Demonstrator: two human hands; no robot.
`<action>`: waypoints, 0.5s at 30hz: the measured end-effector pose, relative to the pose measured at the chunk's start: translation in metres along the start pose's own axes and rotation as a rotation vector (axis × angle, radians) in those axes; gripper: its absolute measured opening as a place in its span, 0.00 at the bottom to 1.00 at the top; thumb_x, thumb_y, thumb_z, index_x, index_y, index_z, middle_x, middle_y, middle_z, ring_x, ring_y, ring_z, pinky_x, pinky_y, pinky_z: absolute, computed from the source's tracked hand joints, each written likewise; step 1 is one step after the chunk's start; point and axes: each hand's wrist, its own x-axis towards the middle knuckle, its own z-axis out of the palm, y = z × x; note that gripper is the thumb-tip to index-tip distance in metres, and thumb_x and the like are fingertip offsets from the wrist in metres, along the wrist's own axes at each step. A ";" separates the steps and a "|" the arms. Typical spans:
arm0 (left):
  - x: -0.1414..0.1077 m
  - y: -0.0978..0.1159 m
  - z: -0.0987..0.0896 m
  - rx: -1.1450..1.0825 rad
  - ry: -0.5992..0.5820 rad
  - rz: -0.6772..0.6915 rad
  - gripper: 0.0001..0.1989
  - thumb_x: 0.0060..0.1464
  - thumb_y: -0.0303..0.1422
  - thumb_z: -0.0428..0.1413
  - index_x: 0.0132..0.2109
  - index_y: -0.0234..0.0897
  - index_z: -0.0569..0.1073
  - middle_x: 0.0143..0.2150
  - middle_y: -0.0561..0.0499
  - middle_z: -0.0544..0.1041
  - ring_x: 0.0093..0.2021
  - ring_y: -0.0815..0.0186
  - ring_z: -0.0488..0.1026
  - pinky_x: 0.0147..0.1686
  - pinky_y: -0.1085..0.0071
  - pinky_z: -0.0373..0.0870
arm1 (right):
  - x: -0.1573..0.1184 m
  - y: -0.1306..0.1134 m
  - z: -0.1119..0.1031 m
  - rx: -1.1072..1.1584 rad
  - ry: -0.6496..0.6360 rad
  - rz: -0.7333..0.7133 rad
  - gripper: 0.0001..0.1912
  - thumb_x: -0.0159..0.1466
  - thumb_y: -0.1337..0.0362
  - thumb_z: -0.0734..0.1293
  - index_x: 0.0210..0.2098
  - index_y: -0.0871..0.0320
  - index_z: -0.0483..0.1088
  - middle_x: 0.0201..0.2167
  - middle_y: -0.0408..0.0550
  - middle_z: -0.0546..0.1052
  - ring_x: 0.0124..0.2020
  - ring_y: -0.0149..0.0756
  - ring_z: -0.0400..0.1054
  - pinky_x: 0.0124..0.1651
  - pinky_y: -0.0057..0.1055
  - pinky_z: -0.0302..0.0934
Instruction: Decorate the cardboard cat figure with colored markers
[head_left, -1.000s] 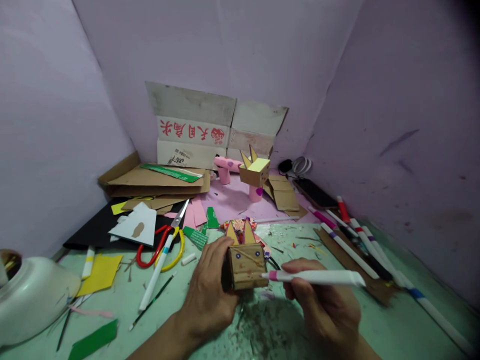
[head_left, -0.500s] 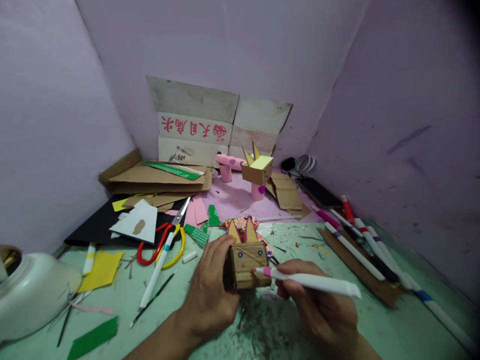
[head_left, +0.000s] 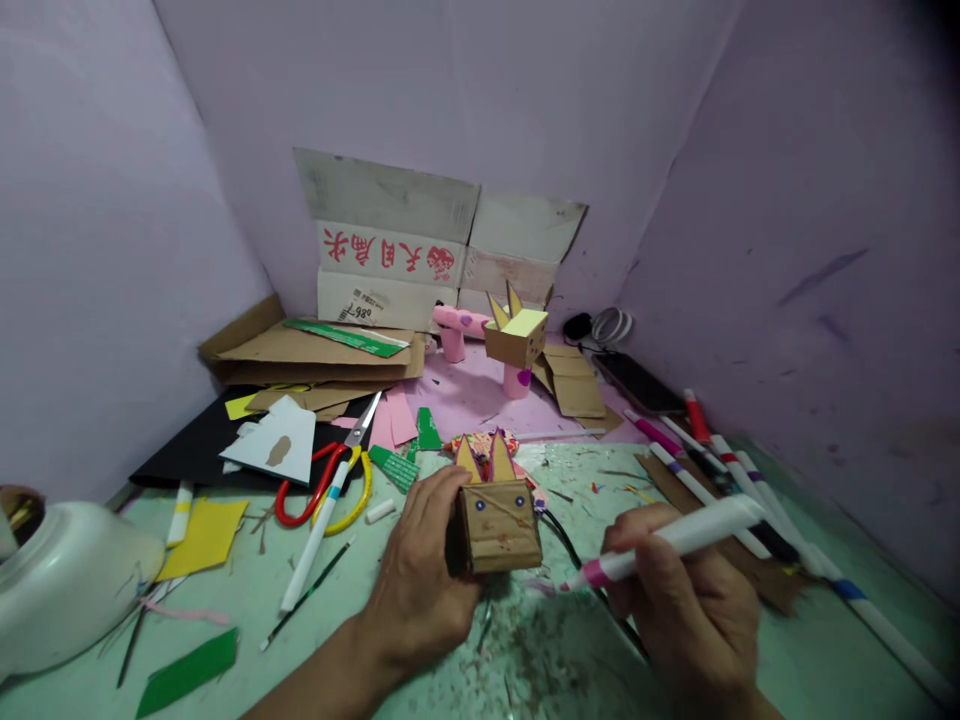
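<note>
1. The left hand is half open, curled round the side of the box.
2. The right hand pinches the pen, fingers nearly closed. The pink tip is beside the box, not touching it.
3. A still box and a soft press would likely make neat marks.

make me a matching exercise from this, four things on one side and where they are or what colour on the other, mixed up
Things
1. eared cardboard box
2. pink-tipped marker
3. scissors
4. phone

Places and colours
A. one red handle loop, one yellow
B. in the right hand
C. black, lying near the wall on the right
D. in the left hand

Right pairs: 1-D, 2-B, 3-A, 4-C
</note>
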 end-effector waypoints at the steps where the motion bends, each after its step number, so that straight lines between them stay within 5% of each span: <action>1: 0.000 0.000 0.000 0.000 -0.001 -0.002 0.35 0.43 0.23 0.56 0.60 0.39 0.56 0.56 0.38 0.68 0.57 0.48 0.66 0.55 0.44 0.67 | 0.001 -0.001 -0.002 -0.014 0.000 -0.002 0.14 0.69 0.56 0.61 0.31 0.56 0.70 0.17 0.42 0.70 0.15 0.30 0.60 0.16 0.26 0.53; 15: -0.001 -0.001 -0.001 0.032 0.017 0.030 0.36 0.43 0.23 0.56 0.61 0.36 0.56 0.57 0.36 0.66 0.58 0.47 0.64 0.55 0.43 0.66 | 0.005 -0.003 -0.005 -0.176 0.040 -0.122 0.15 0.68 0.56 0.63 0.28 0.56 0.71 0.21 0.44 0.71 0.18 0.29 0.60 0.18 0.27 0.51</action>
